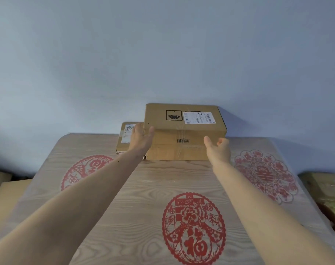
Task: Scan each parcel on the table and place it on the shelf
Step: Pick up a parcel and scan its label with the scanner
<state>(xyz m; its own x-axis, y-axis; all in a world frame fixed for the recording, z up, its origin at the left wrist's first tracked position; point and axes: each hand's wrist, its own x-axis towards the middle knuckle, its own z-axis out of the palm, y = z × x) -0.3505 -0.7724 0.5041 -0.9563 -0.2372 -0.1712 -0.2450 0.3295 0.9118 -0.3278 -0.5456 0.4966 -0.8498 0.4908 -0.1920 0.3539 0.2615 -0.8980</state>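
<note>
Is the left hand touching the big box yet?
Cannot tell. In the head view the left hand overlaps the left edge of the big box, fingers straight, but neither contact nor a gap shows plainly.

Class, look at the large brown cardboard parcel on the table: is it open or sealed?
Sealed. The large brown cardboard parcel has its flaps closed flat, with clear tape running down the front seam.

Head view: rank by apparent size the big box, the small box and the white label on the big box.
1. Big box, clearly largest.
2. Small box, partly hidden by the left hand, so its full size is unsure.
3. White label, smallest.
</note>
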